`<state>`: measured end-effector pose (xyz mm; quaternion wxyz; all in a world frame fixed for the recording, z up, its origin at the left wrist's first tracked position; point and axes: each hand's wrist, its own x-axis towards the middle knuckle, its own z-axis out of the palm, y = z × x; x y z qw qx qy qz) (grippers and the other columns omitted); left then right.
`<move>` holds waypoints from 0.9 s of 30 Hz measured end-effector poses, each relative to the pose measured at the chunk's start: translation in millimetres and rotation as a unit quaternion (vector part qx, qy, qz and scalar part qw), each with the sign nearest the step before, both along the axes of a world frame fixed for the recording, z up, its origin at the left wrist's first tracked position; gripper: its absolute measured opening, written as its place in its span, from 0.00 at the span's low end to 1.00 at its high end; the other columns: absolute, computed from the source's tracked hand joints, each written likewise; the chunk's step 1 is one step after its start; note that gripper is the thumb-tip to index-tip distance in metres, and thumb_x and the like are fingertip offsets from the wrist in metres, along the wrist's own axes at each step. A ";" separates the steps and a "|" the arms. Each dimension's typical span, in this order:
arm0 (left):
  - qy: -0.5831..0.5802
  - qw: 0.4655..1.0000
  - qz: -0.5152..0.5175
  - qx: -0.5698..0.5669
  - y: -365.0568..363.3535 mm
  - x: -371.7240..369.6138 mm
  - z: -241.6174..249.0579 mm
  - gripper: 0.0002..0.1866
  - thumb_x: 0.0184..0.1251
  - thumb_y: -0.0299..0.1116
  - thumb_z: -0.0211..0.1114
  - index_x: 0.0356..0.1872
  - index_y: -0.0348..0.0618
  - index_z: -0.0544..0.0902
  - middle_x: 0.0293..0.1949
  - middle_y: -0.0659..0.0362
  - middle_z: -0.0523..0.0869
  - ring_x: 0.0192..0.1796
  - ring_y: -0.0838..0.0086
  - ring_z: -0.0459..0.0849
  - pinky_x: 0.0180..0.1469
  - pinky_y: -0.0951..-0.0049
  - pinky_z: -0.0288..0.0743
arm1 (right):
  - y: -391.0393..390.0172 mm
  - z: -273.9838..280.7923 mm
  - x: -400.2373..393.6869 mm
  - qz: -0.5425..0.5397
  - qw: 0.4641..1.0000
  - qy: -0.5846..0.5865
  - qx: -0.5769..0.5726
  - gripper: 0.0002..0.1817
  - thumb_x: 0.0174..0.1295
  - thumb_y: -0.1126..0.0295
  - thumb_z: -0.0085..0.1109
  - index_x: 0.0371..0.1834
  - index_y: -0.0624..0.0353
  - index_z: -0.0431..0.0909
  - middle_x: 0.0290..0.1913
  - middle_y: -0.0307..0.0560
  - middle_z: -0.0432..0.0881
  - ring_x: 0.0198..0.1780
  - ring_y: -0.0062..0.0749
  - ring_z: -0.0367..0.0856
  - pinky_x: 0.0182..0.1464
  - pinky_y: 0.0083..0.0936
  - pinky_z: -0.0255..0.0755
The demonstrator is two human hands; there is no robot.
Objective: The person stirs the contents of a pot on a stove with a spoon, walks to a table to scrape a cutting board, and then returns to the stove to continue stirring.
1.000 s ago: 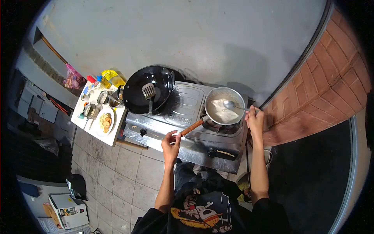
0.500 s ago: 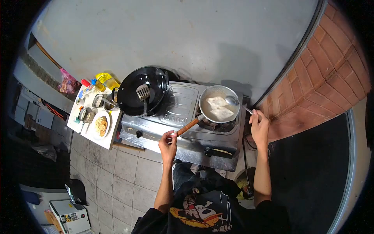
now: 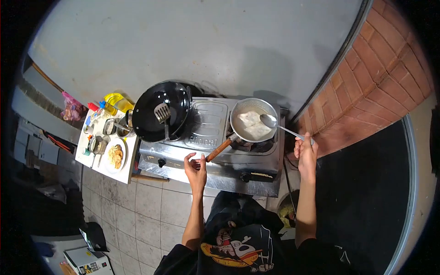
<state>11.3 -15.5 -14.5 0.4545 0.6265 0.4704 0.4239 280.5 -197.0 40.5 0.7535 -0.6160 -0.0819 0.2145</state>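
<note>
A silver saucepan (image 3: 234, 110) stands on the right burner of the steel gas stove (image 3: 183, 172), its wooden handle (image 3: 219, 150) pointing toward my left hand. Pale pieces of food (image 3: 252, 126) lie in cloudy liquid inside it. My left hand (image 3: 196, 172) is at the handle's end, fingers apart, thumb up close to the wood. Held by its shaft in my right hand (image 3: 306, 149), a metal spoon (image 3: 269, 121) has its bowl over the right part of the pan, beside the food.
A black wok (image 3: 145, 107) with a slotted spatula (image 3: 162, 113) occupies the left burner. On the white side table (image 3: 126, 172) are a plate of food (image 3: 115, 156), bottles, jars and a yellow packet (image 3: 118, 101). A brick wall (image 3: 353, 82) rises at the right.
The fingers of my left hand have opened at the handle's end. My right hand has shifted its hold on the spoon, and the spoon's bowl sits slightly lower. The view has shifted a little.
</note>
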 end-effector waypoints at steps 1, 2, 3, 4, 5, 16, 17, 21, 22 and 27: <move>0.003 1.000 -0.013 -0.010 2.3 -0.6 1.3 0.19 0.62 0.33 0.66 0.48 0.38 0.69 0.24 0.61 0.77 0.27 0.82 0.75 0.31 0.82 0.69 | -1.0 0.7 -2.3 0.003 0.999 0.016 0.031 0.18 0.70 0.60 0.44 0.28 0.62 0.73 0.17 0.36 0.68 0.15 0.16 0.64 0.16 0.15 0.54; 0.007 0.999 -0.027 -0.019 4.7 -1.4 2.0 0.18 0.62 0.33 0.66 0.47 0.38 0.69 0.23 0.63 0.76 0.26 0.83 0.74 0.30 0.83 0.68 | -1.5 1.4 -5.0 0.005 0.998 0.033 0.062 0.18 0.70 0.60 0.44 0.29 0.62 0.73 0.18 0.36 0.69 0.16 0.17 0.65 0.17 0.16 0.55; -0.009 1.000 -0.028 -0.004 8.1 -1.7 -4.4 0.17 0.62 0.31 0.65 0.47 0.38 0.69 0.22 0.63 0.76 0.25 0.84 0.73 0.29 0.83 0.67 | -2.9 0.8 -7.8 0.000 0.998 0.032 0.062 0.18 0.70 0.60 0.44 0.29 0.62 0.73 0.18 0.36 0.69 0.16 0.17 0.65 0.17 0.16 0.55; -0.010 0.999 -0.034 -0.005 10.5 -3.5 -9.1 0.17 0.62 0.31 0.65 0.47 0.38 0.69 0.22 0.63 0.76 0.25 0.84 0.73 0.29 0.83 0.67 | -4.7 0.1 -9.6 0.004 0.997 0.028 0.065 0.17 0.70 0.60 0.44 0.30 0.63 0.74 0.19 0.37 0.70 0.17 0.17 0.66 0.18 0.16 0.56; -0.030 0.999 -0.038 -0.020 13.4 -5.1 -13.3 0.18 0.62 0.30 0.65 0.48 0.39 0.68 0.23 0.64 0.76 0.26 0.85 0.72 0.28 0.84 0.64 | -5.1 1.6 -10.8 0.009 0.997 0.023 0.068 0.17 0.70 0.61 0.44 0.31 0.63 0.74 0.20 0.37 0.70 0.18 0.18 0.66 0.19 0.16 0.58; -0.034 0.990 -0.113 -0.083 28.7 -12.8 -11.0 0.18 0.62 0.28 0.64 0.49 0.40 0.67 0.24 0.62 0.76 0.26 0.83 0.73 0.28 0.83 0.66 | 3.3 18.3 -51.2 -0.036 0.994 -0.075 -0.075 0.16 0.71 0.65 0.44 0.35 0.69 0.75 0.20 0.39 0.72 0.18 0.17 0.67 0.19 0.16 0.59; -0.034 0.989 -0.117 -0.085 28.6 -13.9 -11.1 0.18 0.62 0.28 0.64 0.49 0.40 0.67 0.24 0.62 0.76 0.26 0.83 0.73 0.28 0.83 0.66 | 2.9 16.6 -55.1 -0.050 0.995 -0.057 -0.064 0.16 0.70 0.66 0.44 0.35 0.69 0.75 0.20 0.39 0.72 0.17 0.17 0.66 0.19 0.16 0.58; -0.033 0.988 -0.130 -0.079 29.3 -13.6 -8.6 0.18 0.62 0.29 0.65 0.48 0.40 0.67 0.25 0.62 0.77 0.26 0.82 0.73 0.29 0.83 0.67 | 5.8 7.4 -70.3 -0.082 0.997 0.004 0.003 0.14 0.69 0.68 0.45 0.36 0.69 0.76 0.20 0.39 0.72 0.17 0.17 0.66 0.19 0.16 0.58; -0.034 0.988 -0.128 -0.074 28.8 -14.0 -8.6 0.18 0.62 0.29 0.65 0.48 0.40 0.67 0.25 0.61 0.77 0.26 0.82 0.73 0.29 0.82 0.67 | 7.1 5.1 -75.0 -0.083 0.997 0.003 0.001 0.14 0.69 0.68 0.45 0.36 0.69 0.76 0.20 0.39 0.72 0.17 0.17 0.66 0.19 0.16 0.58; -0.037 0.986 -0.146 -0.077 31.8 -16.9 -12.5 0.17 0.62 0.29 0.65 0.47 0.40 0.67 0.25 0.61 0.77 0.27 0.82 0.74 0.29 0.83 0.67 | 11.7 -0.1 -91.6 -0.084 0.996 0.010 0.027 0.13 0.68 0.69 0.45 0.36 0.69 0.77 0.20 0.39 0.73 0.17 0.17 0.66 0.19 0.15 0.57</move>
